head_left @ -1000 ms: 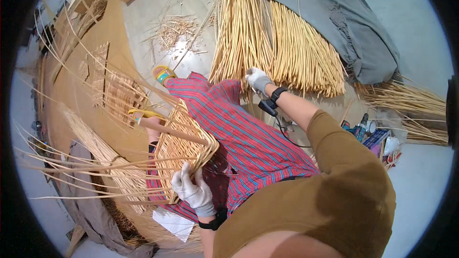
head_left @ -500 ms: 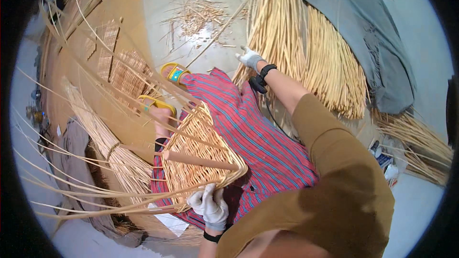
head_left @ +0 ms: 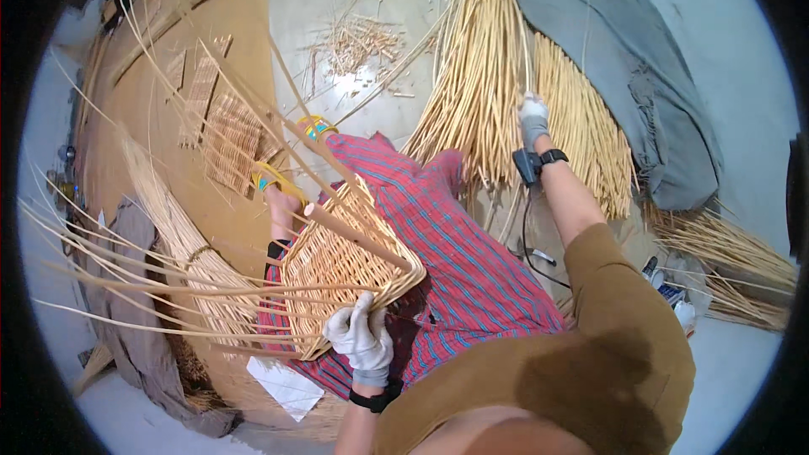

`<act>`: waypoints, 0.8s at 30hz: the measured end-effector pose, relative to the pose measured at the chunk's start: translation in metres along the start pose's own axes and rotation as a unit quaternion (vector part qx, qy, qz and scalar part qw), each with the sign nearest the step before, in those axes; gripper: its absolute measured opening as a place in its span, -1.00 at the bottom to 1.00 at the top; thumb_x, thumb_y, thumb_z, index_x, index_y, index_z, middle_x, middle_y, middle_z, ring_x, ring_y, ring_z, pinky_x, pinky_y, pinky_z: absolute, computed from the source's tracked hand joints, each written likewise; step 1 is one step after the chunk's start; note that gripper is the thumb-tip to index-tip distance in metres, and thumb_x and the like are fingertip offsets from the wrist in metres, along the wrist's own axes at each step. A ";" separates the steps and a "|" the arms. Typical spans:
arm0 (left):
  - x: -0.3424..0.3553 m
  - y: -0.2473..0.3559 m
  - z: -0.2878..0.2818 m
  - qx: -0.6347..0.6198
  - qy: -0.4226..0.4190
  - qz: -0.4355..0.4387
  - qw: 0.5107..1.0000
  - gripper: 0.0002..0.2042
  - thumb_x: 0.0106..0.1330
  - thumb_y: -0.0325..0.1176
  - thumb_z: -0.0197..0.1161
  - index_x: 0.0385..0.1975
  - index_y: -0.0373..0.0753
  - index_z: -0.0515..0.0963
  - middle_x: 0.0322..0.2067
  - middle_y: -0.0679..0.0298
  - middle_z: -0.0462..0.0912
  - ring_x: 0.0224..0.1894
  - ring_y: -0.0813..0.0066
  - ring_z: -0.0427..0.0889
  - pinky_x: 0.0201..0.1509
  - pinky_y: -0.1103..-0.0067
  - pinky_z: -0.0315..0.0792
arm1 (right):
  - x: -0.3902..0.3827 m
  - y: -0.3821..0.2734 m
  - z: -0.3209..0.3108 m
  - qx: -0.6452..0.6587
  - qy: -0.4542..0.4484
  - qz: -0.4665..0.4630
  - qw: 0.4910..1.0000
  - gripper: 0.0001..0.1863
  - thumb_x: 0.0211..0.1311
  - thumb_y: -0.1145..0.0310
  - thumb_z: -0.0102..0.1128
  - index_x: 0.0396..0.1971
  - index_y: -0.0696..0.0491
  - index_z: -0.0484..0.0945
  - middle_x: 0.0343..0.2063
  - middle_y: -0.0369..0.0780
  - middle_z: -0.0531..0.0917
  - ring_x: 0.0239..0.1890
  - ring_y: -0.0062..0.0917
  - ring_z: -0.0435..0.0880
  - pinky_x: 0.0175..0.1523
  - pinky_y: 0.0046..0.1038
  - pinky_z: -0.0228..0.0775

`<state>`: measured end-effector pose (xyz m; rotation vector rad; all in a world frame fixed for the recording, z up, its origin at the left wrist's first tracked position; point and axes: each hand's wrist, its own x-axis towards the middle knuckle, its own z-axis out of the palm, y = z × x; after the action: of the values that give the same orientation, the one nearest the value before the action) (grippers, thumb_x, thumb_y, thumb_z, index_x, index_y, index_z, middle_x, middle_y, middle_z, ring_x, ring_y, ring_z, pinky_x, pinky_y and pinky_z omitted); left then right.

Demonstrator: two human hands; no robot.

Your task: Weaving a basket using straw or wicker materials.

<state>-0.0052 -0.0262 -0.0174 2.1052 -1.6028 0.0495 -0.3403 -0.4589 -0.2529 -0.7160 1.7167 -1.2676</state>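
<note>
A partly woven wicker basket (head_left: 324, 282) lies tilted across my lap, with long loose rods (head_left: 143, 285) fanning out to the left. A thick round wooden stick (head_left: 358, 236) crosses it to a corner. My left hand (head_left: 361, 335), in a white glove, is closed on the basket's near edge. My right hand (head_left: 533, 114), also gloved, reaches far forward over the bundles of peeled wicker rods (head_left: 476, 76). Its fingers are closed around a pale wicker rod (head_left: 526, 38) that points away from me. The fingertips are partly hidden.
A grey cloth (head_left: 624, 50) covers the far right of the bundles. Cut scraps (head_left: 358, 42) litter the floor ahead. Woven panels (head_left: 229, 141) and a tied rod bundle (head_left: 168, 236) lie left. A striped red cloth (head_left: 463, 261) drapes my legs. A black cable (head_left: 529, 240) hangs from my right wrist.
My right hand has moved right and farther over the bundles, from open fingers to a grip on a wicker rod. The basket has shifted slightly; my left hand stays on its edge.
</note>
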 end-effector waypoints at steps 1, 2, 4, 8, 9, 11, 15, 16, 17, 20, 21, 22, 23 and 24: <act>0.001 0.002 0.000 -0.011 0.011 0.005 1.000 -0.64 0.15 -0.25 0.52 -0.01 -0.01 0.72 -0.28 0.32 0.50 -0.15 0.27 0.52 0.04 0.32 0.33 | -0.004 -0.016 -0.019 -0.031 -0.008 0.057 0.998 -0.70 0.57 0.20 0.05 0.16 -0.03 0.52 -0.65 -0.39 0.47 -0.71 -0.64 0.33 -0.61 -0.50 0.17; 0.002 0.003 0.000 -0.013 0.012 0.002 1.000 -0.64 0.15 -0.25 0.51 -0.01 -0.02 0.72 -0.29 0.31 0.50 -0.16 0.26 0.52 0.05 0.32 0.34 | -0.011 -0.032 -0.036 -0.025 -0.024 0.041 0.999 -0.70 0.57 0.20 0.05 0.16 -0.03 0.52 -0.65 -0.39 0.47 -0.71 -0.64 0.33 -0.61 -0.50 0.17; 0.003 0.005 -0.003 -0.016 0.013 -0.003 1.000 -0.62 0.14 -0.27 0.51 -0.01 -0.04 0.71 -0.29 0.28 0.53 -0.16 0.23 0.53 0.05 0.30 0.35 | -0.034 -0.064 -0.064 0.084 -0.152 0.124 0.977 -0.66 0.62 0.14 -0.04 0.20 -0.06 0.50 -0.71 -0.45 0.32 -0.77 -0.68 0.20 -0.69 -0.53 0.07; 0.002 0.010 -0.007 -0.007 0.006 -0.007 1.000 -0.60 0.12 -0.34 0.50 0.02 -0.06 0.69 -0.28 0.23 0.54 -0.14 0.18 0.54 0.05 0.29 0.37 | -0.092 -0.122 -0.090 0.333 -0.273 0.210 0.878 -0.66 0.66 0.15 -0.15 0.20 -0.05 0.49 -0.73 -0.47 0.16 -0.78 -0.69 0.10 -0.73 -0.57 -0.04; 0.001 0.011 -0.008 -0.020 0.000 -0.010 1.000 -0.58 0.13 -0.35 0.50 0.04 -0.07 0.68 -0.24 0.20 0.53 -0.12 0.16 0.53 0.06 0.28 0.37 | -0.107 -0.132 -0.089 0.372 -0.304 0.236 0.845 -0.66 0.67 0.17 -0.19 0.18 -0.04 0.48 -0.72 -0.47 0.13 -0.77 -0.70 0.09 -0.73 -0.58 -0.06; 0.001 0.013 -0.010 -0.048 0.009 -0.021 0.999 -0.57 0.14 -0.35 0.49 0.06 -0.10 0.66 -0.21 0.16 0.53 -0.10 0.12 0.52 0.09 0.25 0.38 | -0.132 -0.146 -0.082 0.409 -0.341 0.246 0.810 -0.66 0.68 0.18 -0.23 0.17 -0.02 0.47 -0.72 -0.48 0.09 -0.77 -0.70 0.08 -0.74 -0.59 -0.08; -0.002 0.017 -0.015 -0.031 -0.010 -0.012 0.999 -0.54 0.14 -0.36 0.48 0.10 -0.12 0.64 -0.15 0.12 0.51 -0.05 0.08 0.51 0.11 0.23 0.39 | -0.161 -0.148 -0.066 0.376 -0.315 0.280 0.825 -0.68 0.68 0.17 -0.25 0.13 0.00 0.44 -0.71 -0.47 0.12 -0.76 -0.71 0.08 -0.75 -0.58 -0.07; -0.003 0.018 -0.016 -0.015 -0.005 0.005 1.000 -0.52 0.14 -0.37 0.48 0.13 -0.12 0.62 -0.13 0.10 0.51 -0.03 0.06 0.51 0.12 0.23 0.39 | -0.163 -0.144 -0.062 0.380 -0.307 0.310 0.816 -0.61 0.70 0.11 -0.31 0.06 -0.01 0.52 -0.70 -0.47 0.17 -0.76 -0.70 0.09 -0.73 -0.60 0.01; -0.004 0.019 -0.017 0.000 -0.006 0.018 1.000 -0.49 0.14 -0.38 0.48 0.16 -0.12 0.60 -0.10 0.09 0.50 -0.01 0.05 0.51 0.12 0.24 0.40 | -0.165 -0.139 -0.058 0.361 -0.298 0.304 0.830 -0.64 0.70 0.15 -0.29 0.01 -0.01 0.52 -0.68 -0.46 0.21 -0.74 -0.70 0.13 -0.70 -0.61 0.03; -0.009 0.022 -0.021 -0.002 -0.019 0.017 1.000 -0.44 0.13 -0.40 0.48 0.21 -0.14 0.57 -0.06 0.07 0.49 0.02 0.03 0.51 0.15 0.23 0.41 | -0.173 -0.115 -0.054 0.334 -0.278 0.343 0.833 -0.69 0.63 0.20 -0.11 -0.10 0.13 0.53 -0.53 -0.30 0.46 -0.61 -0.54 0.41 -0.56 -0.47 0.37; -0.010 0.022 -0.022 -0.009 -0.025 0.013 1.000 -0.44 0.13 -0.40 0.48 0.21 -0.15 0.56 -0.06 0.06 0.49 0.03 0.03 0.51 0.16 0.23 0.41 | -0.178 -0.106 -0.055 0.227 -0.273 0.317 0.879 -0.69 0.58 0.24 -0.02 -0.14 0.22 0.55 -0.41 -0.17 0.67 -0.51 -0.39 0.63 -0.46 -0.35 0.56; -0.011 0.022 -0.022 -0.013 -0.029 0.004 0.999 -0.44 0.14 -0.42 0.47 0.22 -0.16 0.55 -0.04 0.06 0.48 0.03 0.01 0.51 0.18 0.23 0.42 | -0.185 -0.096 -0.059 0.157 -0.329 0.295 0.883 -0.72 0.57 0.30 -0.02 -0.14 0.22 0.55 -0.37 -0.13 0.69 -0.46 -0.34 0.67 -0.39 -0.29 0.61; -0.011 0.022 -0.022 -0.013 -0.030 0.005 0.999 -0.44 0.14 -0.42 0.47 0.22 -0.16 0.55 -0.04 0.06 0.48 0.03 0.01 0.51 0.18 0.23 0.42 | -0.192 -0.087 -0.065 0.108 -0.332 0.318 0.881 -0.75 0.57 0.34 -0.02 -0.14 0.22 0.55 -0.34 -0.10 0.71 -0.43 -0.31 0.69 -0.32 -0.24 0.65; -0.012 0.022 -0.022 -0.016 -0.025 -0.001 1.000 -0.45 0.15 -0.42 0.46 0.22 -0.16 0.55 -0.04 0.06 0.48 0.03 0.02 0.51 0.19 0.23 0.42 | -0.200 -0.078 -0.072 0.081 -0.369 0.309 0.873 -0.78 0.56 0.39 -0.02 -0.13 0.22 0.55 -0.31 -0.08 0.72 -0.39 -0.27 0.71 -0.26 -0.20 0.69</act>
<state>-0.0231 -0.0111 0.0060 2.0988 -1.6208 -0.0291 -0.3148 -0.2849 -0.1105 -0.4080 1.0460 -0.5560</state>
